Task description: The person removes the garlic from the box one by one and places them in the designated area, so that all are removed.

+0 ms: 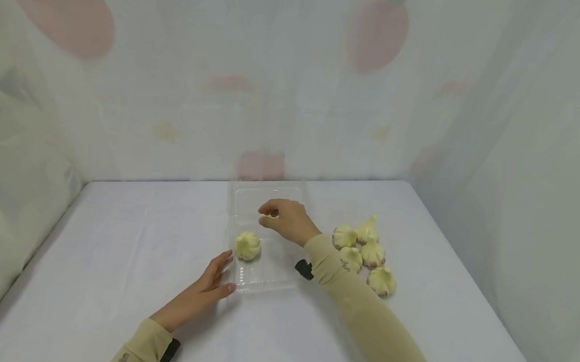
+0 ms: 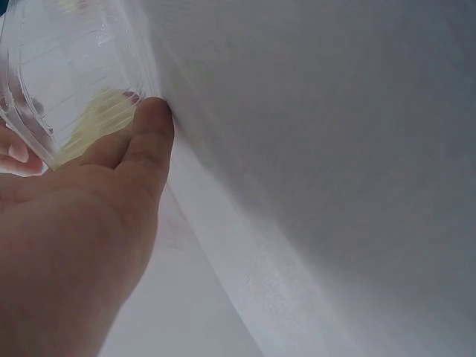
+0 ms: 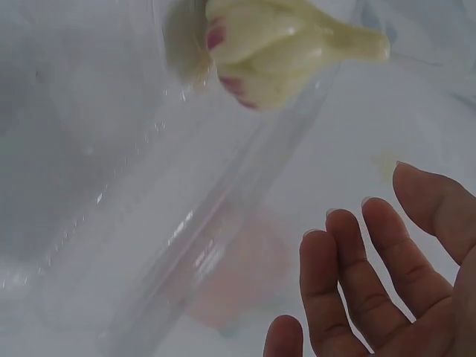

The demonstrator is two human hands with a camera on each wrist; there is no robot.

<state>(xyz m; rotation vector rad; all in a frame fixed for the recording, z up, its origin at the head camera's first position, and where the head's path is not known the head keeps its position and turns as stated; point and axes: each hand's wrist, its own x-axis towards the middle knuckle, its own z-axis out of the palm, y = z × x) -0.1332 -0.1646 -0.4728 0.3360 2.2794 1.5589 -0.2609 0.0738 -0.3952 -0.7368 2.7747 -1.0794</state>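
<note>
A clear plastic clamshell box (image 1: pixel 274 264) lies opened on the table, its lid (image 1: pixel 246 200) folded toward the back wall. One garlic bulb (image 1: pixel 247 245), pale with purple patches, sits in the left part of the box; the right wrist view also shows this garlic bulb (image 3: pixel 271 48). My left hand (image 1: pixel 206 289) touches the box's left side and front corner, fingers nearly straight along the wall in the left wrist view. Over the box, near the lid's hinge, hovers my right hand (image 1: pixel 288 220), fingers loosely bent and holding nothing.
Several more garlic bulbs (image 1: pixel 373 253) lie grouped on the white table (image 1: pixel 121 246), right of the box and beside my right forearm. White curtains (image 1: pixel 299 88) with faded fruit prints enclose the table at the back and both sides.
</note>
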